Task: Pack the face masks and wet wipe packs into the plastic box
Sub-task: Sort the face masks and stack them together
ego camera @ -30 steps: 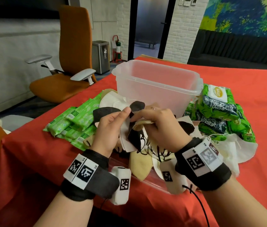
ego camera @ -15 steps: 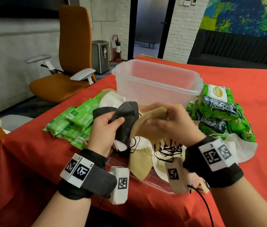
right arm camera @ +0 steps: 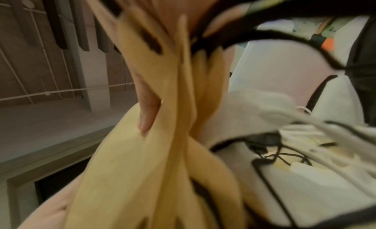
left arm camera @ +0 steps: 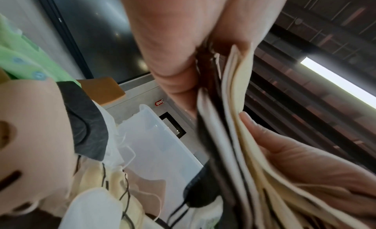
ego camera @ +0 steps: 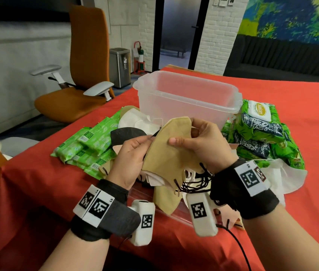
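Nothing is packed yet, as far as I can see: the clear plastic box (ego camera: 188, 96) at the far middle of the red table (ego camera: 295, 133) looks empty. My left hand (ego camera: 129, 159) and right hand (ego camera: 203, 145) both clamp a stack of folded tan face masks (ego camera: 172, 153) just near of it. More loose masks (ego camera: 137, 120) and the green wet wipe packs (ego camera: 260, 130) on both sides remain to go in.

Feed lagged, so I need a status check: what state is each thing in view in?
Clear plastic box: upright, lid off, looks empty.
Tan face mask: folded flat, held off the table.
Left hand: grips masks.
Right hand: pinches tan mask.
Light green slim wipe packs: on table, unpacked.
Dark green wipe packs: stacked beside box.
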`<control>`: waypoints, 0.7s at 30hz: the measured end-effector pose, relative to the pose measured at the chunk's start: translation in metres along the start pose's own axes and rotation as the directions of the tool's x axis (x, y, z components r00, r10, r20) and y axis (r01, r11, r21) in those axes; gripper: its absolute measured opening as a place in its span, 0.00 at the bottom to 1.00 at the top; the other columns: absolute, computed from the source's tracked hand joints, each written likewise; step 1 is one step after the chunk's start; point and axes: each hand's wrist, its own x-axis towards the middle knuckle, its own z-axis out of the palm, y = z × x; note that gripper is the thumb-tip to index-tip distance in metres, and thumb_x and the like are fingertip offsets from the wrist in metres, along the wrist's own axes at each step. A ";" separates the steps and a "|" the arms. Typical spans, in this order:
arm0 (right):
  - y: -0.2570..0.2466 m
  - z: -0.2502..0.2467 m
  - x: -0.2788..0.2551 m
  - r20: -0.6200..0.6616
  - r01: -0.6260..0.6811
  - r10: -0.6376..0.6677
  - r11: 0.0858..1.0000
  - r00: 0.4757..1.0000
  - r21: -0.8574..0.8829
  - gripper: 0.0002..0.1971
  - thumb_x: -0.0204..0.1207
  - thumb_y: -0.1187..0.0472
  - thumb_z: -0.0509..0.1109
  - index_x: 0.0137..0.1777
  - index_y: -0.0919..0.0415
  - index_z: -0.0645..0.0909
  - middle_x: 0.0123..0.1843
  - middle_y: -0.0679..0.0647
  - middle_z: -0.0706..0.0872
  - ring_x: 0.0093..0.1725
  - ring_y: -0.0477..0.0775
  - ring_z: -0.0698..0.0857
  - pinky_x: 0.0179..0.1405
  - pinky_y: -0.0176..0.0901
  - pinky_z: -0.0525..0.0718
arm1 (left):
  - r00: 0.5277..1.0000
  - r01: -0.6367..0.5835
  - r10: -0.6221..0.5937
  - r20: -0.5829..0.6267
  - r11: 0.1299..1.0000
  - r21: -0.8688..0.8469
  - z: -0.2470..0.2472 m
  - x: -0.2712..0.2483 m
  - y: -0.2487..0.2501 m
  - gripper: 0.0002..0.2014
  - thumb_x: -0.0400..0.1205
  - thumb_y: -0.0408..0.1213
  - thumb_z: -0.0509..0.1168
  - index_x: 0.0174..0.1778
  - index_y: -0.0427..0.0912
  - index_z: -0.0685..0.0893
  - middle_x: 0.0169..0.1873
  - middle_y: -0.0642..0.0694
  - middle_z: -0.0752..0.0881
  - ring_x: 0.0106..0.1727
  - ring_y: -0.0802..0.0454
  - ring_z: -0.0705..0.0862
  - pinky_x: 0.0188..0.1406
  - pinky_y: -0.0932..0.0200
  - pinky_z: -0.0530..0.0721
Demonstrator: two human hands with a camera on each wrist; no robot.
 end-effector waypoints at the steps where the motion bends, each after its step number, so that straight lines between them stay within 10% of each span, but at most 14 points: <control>1: 0.001 0.001 0.000 -0.015 0.015 -0.015 1.000 1.000 -0.010 0.17 0.61 0.73 0.79 0.51 0.65 0.83 0.41 0.56 0.90 0.38 0.49 0.89 0.37 0.39 0.87 | 1.000 0.011 -0.011 -0.009 1.000 -0.008 0.000 0.000 -0.001 0.16 0.85 0.35 0.56 0.41 0.42 0.89 0.38 0.44 0.90 0.42 0.52 0.87 0.47 0.57 0.84; 5: 0.011 0.004 0.001 -0.164 0.112 -0.129 0.987 0.978 -0.111 0.16 0.57 0.69 0.83 0.42 0.73 0.81 0.37 0.62 0.87 0.36 0.52 0.84 0.37 0.45 0.84 | 0.990 0.071 -0.081 -0.120 0.994 -0.080 0.001 0.002 -0.006 0.20 0.84 0.47 0.59 0.56 0.32 0.85 0.52 0.32 0.88 0.56 0.41 0.86 0.62 0.45 0.81; 9: 0.011 0.002 0.001 -0.119 0.214 -0.232 0.966 0.965 -0.143 0.11 0.62 0.66 0.80 0.36 0.66 0.78 0.37 0.64 0.85 0.39 0.55 0.82 0.40 0.48 0.82 | 0.992 0.051 -0.054 -0.111 0.998 -0.028 0.000 0.003 -0.004 0.23 0.86 0.48 0.50 0.46 0.38 0.87 0.44 0.38 0.90 0.50 0.46 0.87 0.50 0.52 0.83; 13: -0.003 -0.009 -0.001 0.030 0.267 -0.266 0.963 0.964 -0.041 0.14 0.70 0.77 0.70 0.49 0.59 0.80 0.36 0.44 0.87 0.39 0.42 0.84 0.41 0.34 0.83 | 0.995 0.047 -0.046 -0.087 0.999 0.010 -0.008 0.005 0.000 0.23 0.83 0.53 0.49 0.42 0.45 0.87 0.35 0.48 0.90 0.38 0.55 0.87 0.35 0.62 0.82; 16: -0.004 -0.009 -0.001 0.193 0.212 -0.190 0.972 0.963 -0.101 0.30 0.69 0.74 0.73 0.66 0.47 0.72 0.41 0.57 0.87 0.41 0.52 0.86 0.45 0.45 0.88 | 0.999 0.049 -0.049 -0.022 0.998 0.027 -0.008 0.004 0.004 0.24 0.79 0.60 0.56 0.40 0.47 0.90 0.41 0.47 0.91 0.47 0.50 0.88 0.51 0.52 0.83; 19: 0.010 -0.005 0.006 0.169 0.211 -0.165 0.929 0.972 -0.304 0.40 0.62 0.57 0.81 0.71 0.34 0.65 0.41 0.77 0.80 0.38 0.73 0.81 0.45 0.65 0.85 | 0.997 0.020 -0.022 0.071 0.999 0.037 -0.001 0.001 0.006 0.12 0.81 0.44 0.61 0.44 0.45 0.89 0.40 0.46 0.91 0.44 0.53 0.89 0.46 0.58 0.86; 21: 0.019 -0.002 0.009 0.079 0.208 -0.192 0.912 0.978 -0.354 0.41 0.61 0.55 0.82 0.73 0.38 0.65 0.35 0.64 0.77 0.31 0.61 0.76 0.38 0.53 0.81 | 0.993 0.001 -0.010 0.113 0.997 0.074 0.002 0.000 0.005 0.13 0.81 0.24 0.58 0.47 0.44 0.85 0.36 0.50 0.90 0.39 0.57 0.88 0.39 0.63 0.86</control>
